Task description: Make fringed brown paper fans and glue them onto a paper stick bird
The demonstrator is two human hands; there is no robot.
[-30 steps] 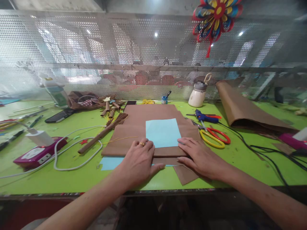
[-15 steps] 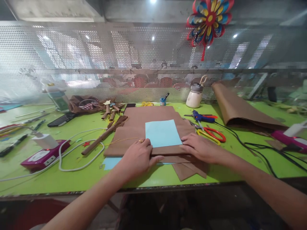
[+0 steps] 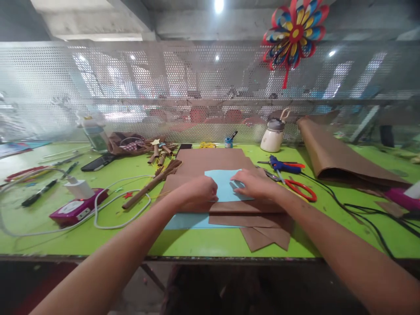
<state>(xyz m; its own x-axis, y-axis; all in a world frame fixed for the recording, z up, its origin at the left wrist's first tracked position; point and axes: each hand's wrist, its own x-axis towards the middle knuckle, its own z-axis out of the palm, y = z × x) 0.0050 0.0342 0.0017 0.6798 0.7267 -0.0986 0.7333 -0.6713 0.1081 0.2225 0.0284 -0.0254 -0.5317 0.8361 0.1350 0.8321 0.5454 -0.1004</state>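
A square sheet of light blue paper [image 3: 222, 186] lies on brown kraft paper sheets [image 3: 210, 158] stacked on the green table. My left hand [image 3: 199, 192] is closed at the left side of the blue paper, fingers curled under; what they hold, if anything, is hidden. Over the right part of the same sheet, my right hand [image 3: 252, 183] is bent, its thumb and forefinger apart, the fingertips at the paper. Another blue sheet [image 3: 187, 221] peeks out below the brown stack, beside loose brown pieces [image 3: 262, 237].
Right of the stack lie a blue glue gun [image 3: 285, 165], red-handled scissors [image 3: 301, 190] and black cables. To the left are a rolled paper stick [image 3: 144, 191], a purple power strip [image 3: 77, 209] with a white cord, and a phone [image 3: 98, 162]. A white bottle [image 3: 272, 136] stands behind.
My left hand has gone from lying flat at the paper's lower left corner to a curled shape. My right hand has moved inward over the blue sheet. The view has shifted slightly.
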